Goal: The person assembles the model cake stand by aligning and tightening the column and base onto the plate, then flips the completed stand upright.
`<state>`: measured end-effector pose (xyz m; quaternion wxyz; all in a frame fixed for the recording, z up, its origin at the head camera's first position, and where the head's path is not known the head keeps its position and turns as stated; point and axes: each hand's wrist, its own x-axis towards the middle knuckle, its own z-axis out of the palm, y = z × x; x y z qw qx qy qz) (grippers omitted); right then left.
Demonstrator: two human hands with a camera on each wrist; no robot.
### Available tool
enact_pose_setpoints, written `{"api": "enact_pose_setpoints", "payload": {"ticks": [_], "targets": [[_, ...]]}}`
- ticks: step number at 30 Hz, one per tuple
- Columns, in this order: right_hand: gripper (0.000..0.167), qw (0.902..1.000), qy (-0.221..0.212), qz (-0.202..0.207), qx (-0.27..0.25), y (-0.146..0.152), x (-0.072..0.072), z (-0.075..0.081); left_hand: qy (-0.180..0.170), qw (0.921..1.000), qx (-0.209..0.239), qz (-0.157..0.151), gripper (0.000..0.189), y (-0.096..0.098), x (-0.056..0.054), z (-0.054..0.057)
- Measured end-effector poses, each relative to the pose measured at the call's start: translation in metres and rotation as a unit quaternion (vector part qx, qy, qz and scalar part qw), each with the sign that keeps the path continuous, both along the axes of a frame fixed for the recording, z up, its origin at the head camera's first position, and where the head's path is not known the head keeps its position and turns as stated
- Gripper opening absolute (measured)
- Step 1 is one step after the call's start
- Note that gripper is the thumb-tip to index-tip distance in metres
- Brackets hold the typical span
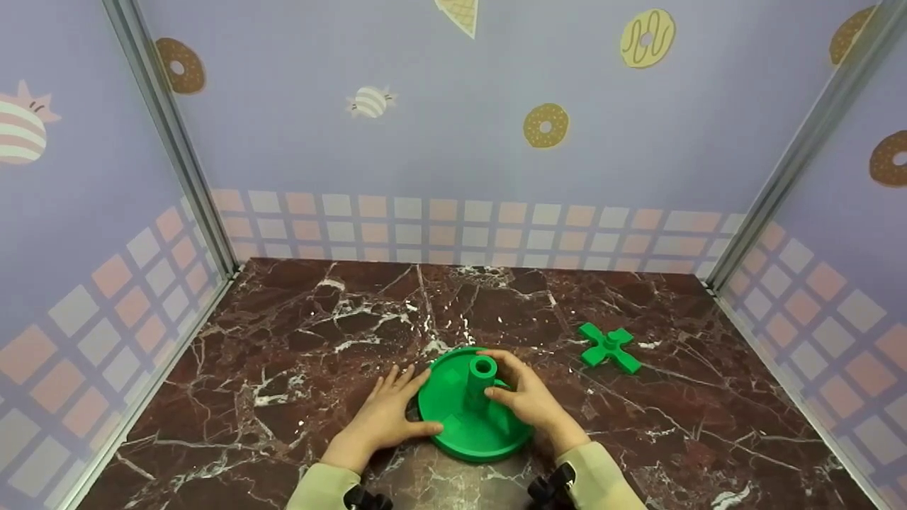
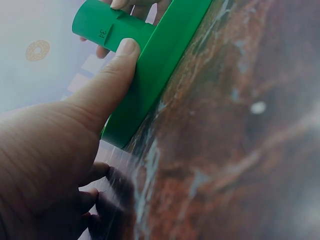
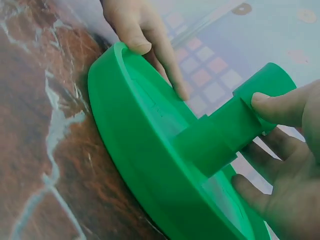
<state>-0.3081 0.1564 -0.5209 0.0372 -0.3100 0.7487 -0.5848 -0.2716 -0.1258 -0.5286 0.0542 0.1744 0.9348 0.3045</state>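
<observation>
A green round dish-like base (image 1: 453, 443) with a raised rim rests on the marble-patterned surface. From its middle stands a green hollow tube (image 1: 483, 367), marked "34" in the left wrist view. My right hand (image 1: 535, 400) grips this tube, thumb (image 3: 272, 107) on the near side and fingers curled behind it. My left hand (image 1: 388, 414) rests against the base's left edge, its fingers straight and spread; the thumb (image 2: 107, 80) lies over the rim. Farther right lies a green four-armed cross piece (image 1: 611, 347) with a short central peg, apart from both hands.
The dark red marble-patterned surface (image 1: 319, 368) is bounded by lilac panels (image 1: 425, 106) at the back and both sides. Metal posts (image 1: 177, 142) stand at the back corners. Black straps with camera mounts (image 1: 553, 483) sit at both wrists.
</observation>
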Motion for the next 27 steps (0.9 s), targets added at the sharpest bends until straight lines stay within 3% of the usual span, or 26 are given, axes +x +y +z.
{"api": "enact_pose_setpoints", "payload": {"ticks": [11, 27], "targets": [[0.051, 0.9981, 0.001, -0.059, 0.016, -0.004, 0.003, 0.002, -0.008, 1.0000, 0.000, 0.003, 0.103, 0.000, 0.001, 0.001], [0.053, 0.9856, 0.038, -0.157, 0.049, -0.015, 0.009, -0.004, -0.001, 1.0000, -0.007, 0.003, 0.103, 0.000, 0.000, -0.001]]}}
